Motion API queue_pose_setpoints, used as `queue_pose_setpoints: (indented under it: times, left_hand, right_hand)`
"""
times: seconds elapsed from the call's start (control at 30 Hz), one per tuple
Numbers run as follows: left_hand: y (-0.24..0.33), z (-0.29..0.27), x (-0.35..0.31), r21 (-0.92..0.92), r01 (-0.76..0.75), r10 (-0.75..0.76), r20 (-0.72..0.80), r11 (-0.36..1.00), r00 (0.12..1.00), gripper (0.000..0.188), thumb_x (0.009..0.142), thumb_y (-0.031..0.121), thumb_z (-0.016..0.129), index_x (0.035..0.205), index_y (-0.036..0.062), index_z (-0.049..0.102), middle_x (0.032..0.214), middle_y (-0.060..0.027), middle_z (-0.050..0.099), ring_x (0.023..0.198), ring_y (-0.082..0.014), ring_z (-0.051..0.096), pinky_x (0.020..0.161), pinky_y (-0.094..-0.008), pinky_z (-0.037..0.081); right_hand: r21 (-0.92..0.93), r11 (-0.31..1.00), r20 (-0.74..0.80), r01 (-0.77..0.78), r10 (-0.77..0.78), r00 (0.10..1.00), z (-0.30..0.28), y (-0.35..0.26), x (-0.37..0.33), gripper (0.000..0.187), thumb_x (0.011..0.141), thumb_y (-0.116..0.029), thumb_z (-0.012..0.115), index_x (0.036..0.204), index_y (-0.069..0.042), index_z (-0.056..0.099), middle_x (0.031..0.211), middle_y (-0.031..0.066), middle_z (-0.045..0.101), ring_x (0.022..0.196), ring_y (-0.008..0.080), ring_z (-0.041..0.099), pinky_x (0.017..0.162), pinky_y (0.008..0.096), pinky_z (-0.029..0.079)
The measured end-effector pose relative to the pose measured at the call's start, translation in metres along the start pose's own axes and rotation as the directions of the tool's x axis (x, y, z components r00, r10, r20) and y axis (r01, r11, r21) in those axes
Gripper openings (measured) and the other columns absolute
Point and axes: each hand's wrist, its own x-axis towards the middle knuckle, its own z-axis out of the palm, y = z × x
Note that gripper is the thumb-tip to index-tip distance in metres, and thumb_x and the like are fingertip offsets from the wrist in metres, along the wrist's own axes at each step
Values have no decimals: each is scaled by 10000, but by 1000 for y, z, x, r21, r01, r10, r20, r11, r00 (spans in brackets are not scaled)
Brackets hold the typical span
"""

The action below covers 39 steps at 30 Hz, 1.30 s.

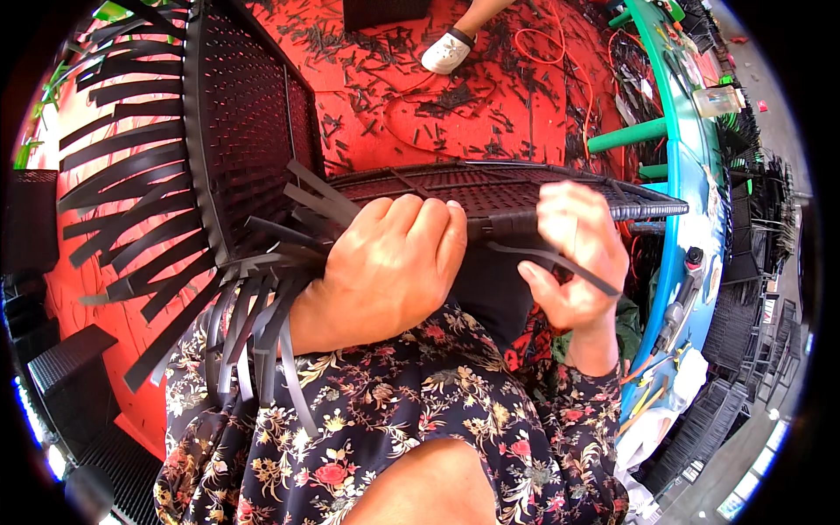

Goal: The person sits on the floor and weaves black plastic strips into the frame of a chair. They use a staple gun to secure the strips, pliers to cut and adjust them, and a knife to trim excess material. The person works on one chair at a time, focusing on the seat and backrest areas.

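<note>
A black woven wicker panel (pixel 254 131) stands upright at the left, with long loose flat strips fanning out from its edge. It meets a second woven section (pixel 490 188) that runs to the right. My left hand (pixel 394 249) is closed over the rim of that section, close to the corner, with several strip ends around its wrist. What lies under its fingers is hidden. By the same rim, my right hand (pixel 577 249) has curled, slightly blurred fingers. A single black strip (pixel 560 260) runs between its thumb and fingers.
Red flooring (pixel 359 105) is littered with short black strip offcuts. Another person's foot in a white shoe (pixel 446 54) stands ahead. At the right is a blue-topped table (pixel 700 306) with a green frame, bearing a black-handled tool (pixel 678 306). Dark woven pieces (pixel 70 359) stand at the left.
</note>
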Motion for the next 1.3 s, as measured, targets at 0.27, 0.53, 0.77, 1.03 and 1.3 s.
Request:
queue_pose_setpoints:
  times: [0.27, 0.53, 0.77, 1.03, 1.3]
  left_hand:
    - [9, -3, -8, -95, -47, 39, -84, 994, 996, 405, 667, 128, 656, 1012, -61, 560, 909, -160, 579, 794, -280, 605, 648, -352, 497]
    - [13, 5, -16, -173, -66, 32, -192, 983, 981, 523, 599, 75, 694, 1072, -71, 526, 864, -173, 605, 746, -300, 620, 592, -367, 488]
    - [0, -14, -3, -168, 9, -11, -13, 986, 1000, 568, 564, 97, 729, 1069, -58, 520, 881, -158, 576, 744, -293, 587, 637, -367, 484]
    - [-33, -10, 38, -133, 37, -56, -140, 990, 989, 307, 655, 122, 720, 880, 22, 536, 732, -108, 494, 667, -298, 544, 565, -386, 448]
    - [-46, -4, 39, -381, 124, -182, -119, 916, 976, 197, 747, -16, 606, 942, -12, 578, 791, -178, 593, 744, -367, 592, 630, -381, 480]
  right_hand:
    - [-330, 940, 286, -79, 180, 941, 0, 6, -15, 382, 603, -196, 743, 925, -40, 608, 752, 50, 568, 722, 246, 566, 666, 370, 418]
    - [-331, 942, 200, -51, 123, 972, 7, 3, -29, 355, 634, -261, 701, 895, -36, 620, 702, 37, 542, 648, 223, 547, 626, 356, 402]
    - [-368, 929, 194, -45, 124, 973, 10, 7, -11, 353, 661, -246, 710, 930, -36, 619, 759, 35, 580, 690, 232, 558, 661, 362, 410]
    - [-11, 1000, 68, 8, -7, 998, 15, 12, 36, 326, 647, -94, 742, 951, -60, 631, 958, 95, 597, 908, 305, 578, 794, 404, 449]
    - [278, 948, 57, -155, 145, 988, 27, 17, 39, 207, 658, 24, 710, 837, -41, 628, 818, 95, 603, 780, 257, 587, 707, 334, 459]
